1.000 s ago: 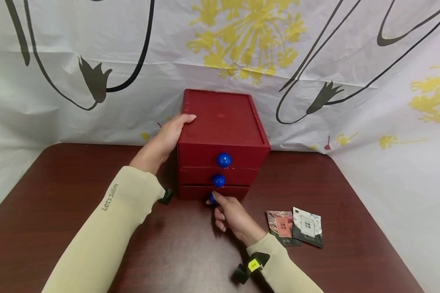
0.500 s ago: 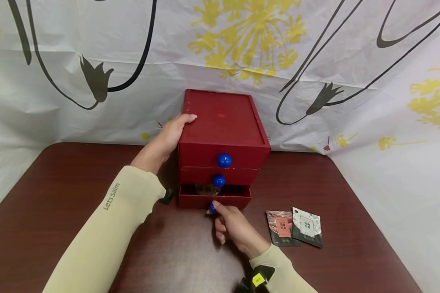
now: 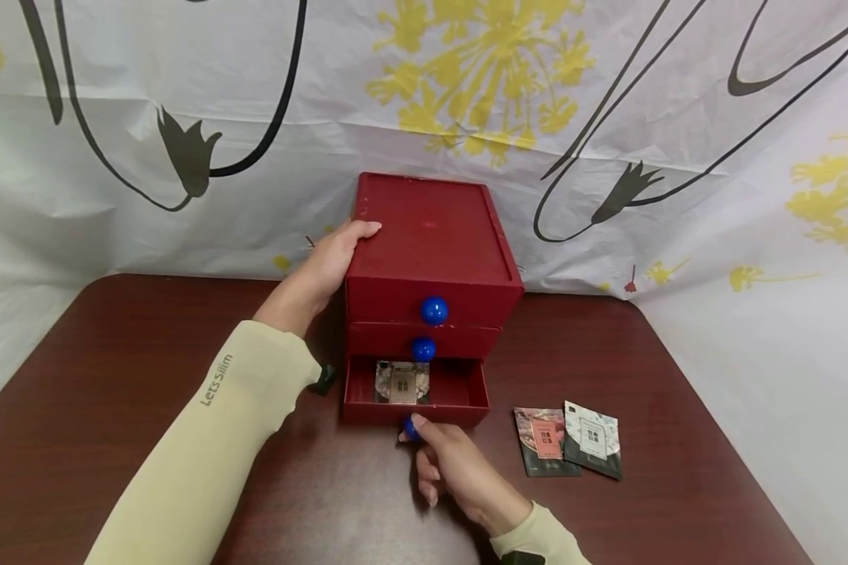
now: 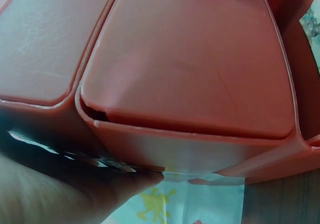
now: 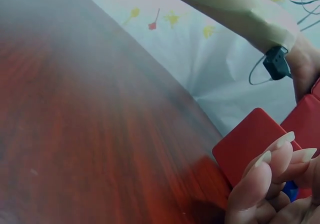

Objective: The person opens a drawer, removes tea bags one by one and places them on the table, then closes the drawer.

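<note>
A red three-drawer cabinet (image 3: 431,227) with round blue knobs stands at the back of the table. My left hand (image 3: 328,255) rests on its left side, thumb lying over the top edge; the left wrist view shows a straight finger of that hand (image 4: 120,191) along the red plastic. Low at the front, my right hand (image 3: 459,471) pinches the bottom drawer's blue knob (image 3: 411,428) between thumb and index finger. That bottom drawer (image 3: 462,384) is pulled partway out. Inside it, toward the left, lies a flat packet (image 3: 403,384) with a pale label. Both upper drawers are closed.
Right of the cabinet, a packet with a red label (image 3: 546,439) and a packet with a white label (image 3: 593,439) lie side by side on the dark wood table (image 3: 650,502). A patterned white cloth (image 3: 283,149) hangs close behind the cabinet.
My right hand has drawn the bottom drawer from closed to partway out, toward me, bringing the packet inside into view. The left hand has stayed at the cabinet's side.
</note>
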`<state>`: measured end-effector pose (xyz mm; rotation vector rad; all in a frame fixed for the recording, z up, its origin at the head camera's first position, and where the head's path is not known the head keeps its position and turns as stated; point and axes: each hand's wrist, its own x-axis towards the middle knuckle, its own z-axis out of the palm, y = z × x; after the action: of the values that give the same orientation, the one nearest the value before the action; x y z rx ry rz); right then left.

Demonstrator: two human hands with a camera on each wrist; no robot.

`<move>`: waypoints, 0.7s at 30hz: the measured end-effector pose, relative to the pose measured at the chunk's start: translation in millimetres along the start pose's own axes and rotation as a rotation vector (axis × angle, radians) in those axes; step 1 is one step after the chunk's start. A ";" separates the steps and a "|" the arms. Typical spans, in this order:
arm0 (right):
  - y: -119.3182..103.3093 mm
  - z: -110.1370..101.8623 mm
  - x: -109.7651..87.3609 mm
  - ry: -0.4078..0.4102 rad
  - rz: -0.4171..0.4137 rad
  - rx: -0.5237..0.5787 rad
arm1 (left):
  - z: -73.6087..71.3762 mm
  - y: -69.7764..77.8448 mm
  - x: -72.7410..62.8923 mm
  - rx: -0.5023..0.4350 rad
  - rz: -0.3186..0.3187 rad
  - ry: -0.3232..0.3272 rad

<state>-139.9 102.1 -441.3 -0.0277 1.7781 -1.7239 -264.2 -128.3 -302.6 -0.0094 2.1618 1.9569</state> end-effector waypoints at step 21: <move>11.9 5.2 -28.8 -0.043 0.061 0.005 | 1.8 -1.2 5.0 -0.044 0.021 0.014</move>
<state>-109.9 111.8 -439.3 -0.0092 1.7261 -1.6722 -268.6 -125.9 -304.8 -0.0072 2.1355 2.0216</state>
